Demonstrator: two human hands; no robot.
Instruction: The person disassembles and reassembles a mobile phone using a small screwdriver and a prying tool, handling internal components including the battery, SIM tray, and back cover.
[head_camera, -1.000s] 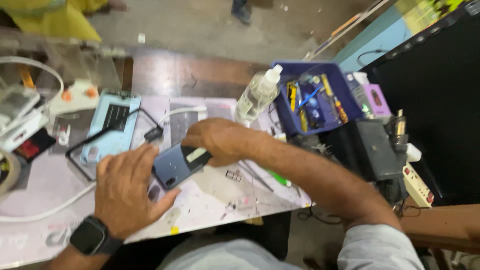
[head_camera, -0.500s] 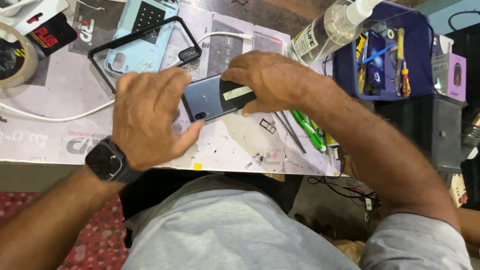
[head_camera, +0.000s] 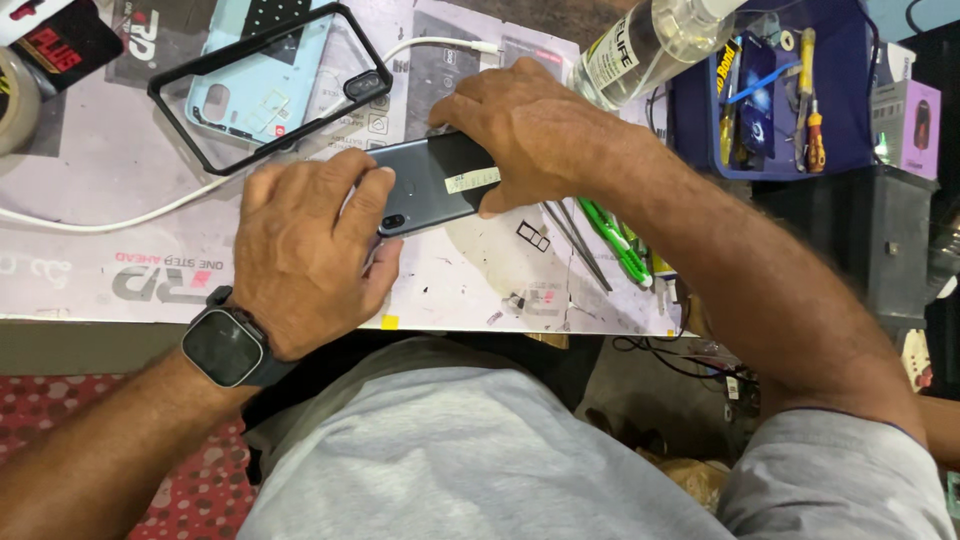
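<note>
Grey cotton of my shirt fills the near edge, and my left wrist with its dark square watch comes up from the near left. Just beyond, my left hand lies palm-down on the work mat, fingers curled over the near-left end of the dark grey phone, which lies back-up with its camera lens showing beside my fingertips. My right hand reaches in from the right and closes over the far-right end, thumb under the edge near a pale sticker.

Against half a second ago my grip looks the same; only my head has dropped closer, so the phone sits larger in view. A second ago the phone seemed raised between my hands; now it rests flat on the mat, which steadies it.

Near right of the phone lie metal tweezers and a green tool. Farther left sits a pale blue phone shell in a black bumper case, with a white cable running past. Far right stand a clear bottle and a blue tool tray.
</note>
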